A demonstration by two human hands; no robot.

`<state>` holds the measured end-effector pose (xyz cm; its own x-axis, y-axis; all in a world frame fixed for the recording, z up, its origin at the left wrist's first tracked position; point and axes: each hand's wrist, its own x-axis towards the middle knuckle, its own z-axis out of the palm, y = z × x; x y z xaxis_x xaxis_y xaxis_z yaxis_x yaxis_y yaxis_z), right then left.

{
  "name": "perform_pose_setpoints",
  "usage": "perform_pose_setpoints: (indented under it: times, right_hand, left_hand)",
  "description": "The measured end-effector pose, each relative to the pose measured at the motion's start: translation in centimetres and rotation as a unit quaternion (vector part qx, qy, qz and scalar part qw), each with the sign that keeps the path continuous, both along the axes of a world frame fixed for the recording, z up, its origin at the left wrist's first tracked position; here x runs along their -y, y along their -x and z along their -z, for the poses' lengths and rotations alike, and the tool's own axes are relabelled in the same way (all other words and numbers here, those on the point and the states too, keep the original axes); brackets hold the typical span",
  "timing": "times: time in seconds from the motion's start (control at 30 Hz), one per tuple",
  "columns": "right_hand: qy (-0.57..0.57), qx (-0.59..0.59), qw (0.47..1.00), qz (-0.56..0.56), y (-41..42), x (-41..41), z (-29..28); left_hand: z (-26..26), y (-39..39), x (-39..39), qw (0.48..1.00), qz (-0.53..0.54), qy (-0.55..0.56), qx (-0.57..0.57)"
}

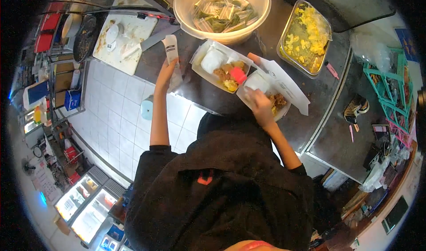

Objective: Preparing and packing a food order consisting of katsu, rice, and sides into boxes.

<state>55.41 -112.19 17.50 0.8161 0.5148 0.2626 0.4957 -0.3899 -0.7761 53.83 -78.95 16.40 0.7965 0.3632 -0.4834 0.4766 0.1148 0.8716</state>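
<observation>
My left hand (165, 74) grips a long pale packet (171, 48) with dark print, upright over the counter's near edge. My right hand (261, 108) is over the near side of an open paper food box (243, 97). This box holds white rice (257, 82) and browned fried food (278, 102); its printed lid (283, 79) is folded back. The fingers are blurred, so whether they hold something is unclear. Beside it, another open food box (197, 58) contains a white rice mound (213, 61), fried pieces (223, 73), yellow egg-like food (230, 85) and a bright red-pink packet (238, 75).
Behind the boxes stands a large translucent bowl (222, 34) of leaf-and-plastic-wrapped packets (226, 13). A metal tray (282, 53) of yellow food sits right, near a pink marker (332, 70). At left, a knife (156, 38) rests by a soiled white cutting board (143, 26).
</observation>
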Motion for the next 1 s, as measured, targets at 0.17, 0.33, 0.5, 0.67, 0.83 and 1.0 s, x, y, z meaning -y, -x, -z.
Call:
perform_pose_setpoints:
  times: [0.17,0.33,0.5,0.67,0.83,1.0]
  right_hand:
    - [-0.307,-0.432,0.827,0.186,-1.4,2.7,-3.9]
    - [-0.405,-0.367,0.81,0.213,-8.7,7.1,-7.2]
    - [-0.281,-0.329,0.868,0.243,-15.5,11.8,-5.2]
    - [0.013,-0.064,0.917,0.393,-10.2,18.5,-5.3]
    - [-0.04,-0.109,0.825,0.554,3.9,24.8,-5.4]
    - [0.101,-0.376,0.793,0.468,17.0,28.9,0.0]
  left_hand:
    - [1.4,-3.5,0.2,0.995,0.094,0.032,0.007]
    - [4.3,-4.1,0.8,0.991,0.086,0.092,-0.048]
    - [2.1,-4.7,4.5,0.978,0.142,0.121,-0.092]
    - [3.4,-2.4,8.9,0.957,0.122,0.212,-0.158]
    - [3.1,-2.0,17.1,0.927,0.148,0.304,-0.163]
    - [4.3,-3.5,26.7,0.881,0.203,0.403,-0.141]
